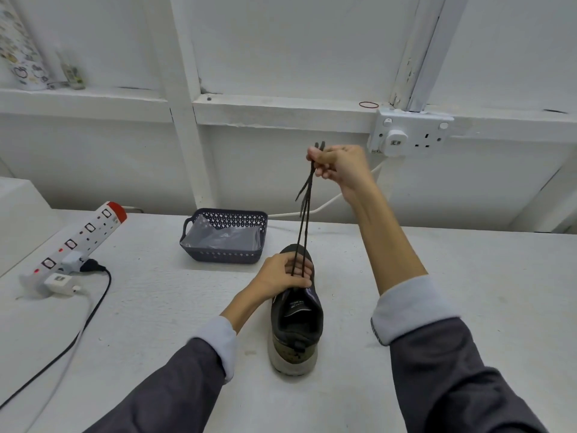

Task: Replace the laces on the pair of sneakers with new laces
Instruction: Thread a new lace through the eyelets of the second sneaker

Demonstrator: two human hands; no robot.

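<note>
White textured worktop [437, 276] set against a white panelled wall. One dark sneaker [296, 329] stands at centre, heel near, toe far. Its dark lace [304, 220] rises as two taut strands from the eyelet area to the right hand [338, 165], which pinches both ends in curled fingers, forearm raised high over the shoe. The left hand [282, 273] grips the sneaker across the upper, pinning it down. Judgement: the lace is thin, limp and light, best held near its tips; the shoe is light and likely to lift unless braced. A perforated basket [224, 256] sits just beyond, and a power strip [78, 242] lies at far left.
</note>
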